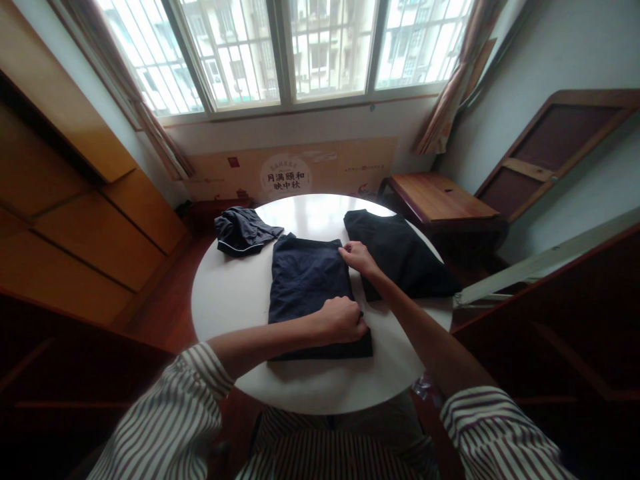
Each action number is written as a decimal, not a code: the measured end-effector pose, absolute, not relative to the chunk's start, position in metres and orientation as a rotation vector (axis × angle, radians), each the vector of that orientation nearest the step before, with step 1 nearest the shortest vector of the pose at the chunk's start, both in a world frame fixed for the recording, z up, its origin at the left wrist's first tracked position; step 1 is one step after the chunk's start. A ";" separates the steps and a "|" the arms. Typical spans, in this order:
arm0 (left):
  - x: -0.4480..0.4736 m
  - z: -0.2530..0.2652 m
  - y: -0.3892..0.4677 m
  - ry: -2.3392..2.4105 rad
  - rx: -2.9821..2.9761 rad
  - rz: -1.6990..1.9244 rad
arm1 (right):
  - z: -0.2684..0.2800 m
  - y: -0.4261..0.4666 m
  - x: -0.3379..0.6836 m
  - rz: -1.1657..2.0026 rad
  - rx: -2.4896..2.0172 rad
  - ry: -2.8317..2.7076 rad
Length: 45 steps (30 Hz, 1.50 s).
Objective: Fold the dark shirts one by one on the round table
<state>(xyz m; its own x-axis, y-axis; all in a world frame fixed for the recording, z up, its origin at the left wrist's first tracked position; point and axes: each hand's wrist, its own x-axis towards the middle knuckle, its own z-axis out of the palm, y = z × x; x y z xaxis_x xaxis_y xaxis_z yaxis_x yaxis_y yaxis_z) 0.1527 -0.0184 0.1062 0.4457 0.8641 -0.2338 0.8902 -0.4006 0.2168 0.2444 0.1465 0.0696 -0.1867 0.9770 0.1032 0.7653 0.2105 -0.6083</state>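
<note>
A navy garment point(310, 273), which looks like a pair of shorts with its band at the far edge, lies flat in the middle of the round white table point(230, 313). My right hand point(357, 257) pinches its far right corner. Lower down the same right edge, my left hand point(344, 321) is closed on the cloth, its forearm crossing over the garment. Part of the near half is hidden under that arm. To the right lies a black garment point(400, 253), spread out and hanging slightly past the rim. A dark crumpled garment with white piping point(245, 230) sits at the back left.
Beyond the table, a low wooden table point(440, 197) stands at the back right, near a leaning framed panel point(530, 167). Wooden cabinets point(95, 200) line the left side. A printed cardboard sheet point(320, 163) stands under the window. A pale rail point(545, 257) runs at the right.
</note>
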 end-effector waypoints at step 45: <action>0.017 0.065 -0.148 1.624 2.734 0.462 | 0.061 0.143 0.122 0.329 -0.746 -2.853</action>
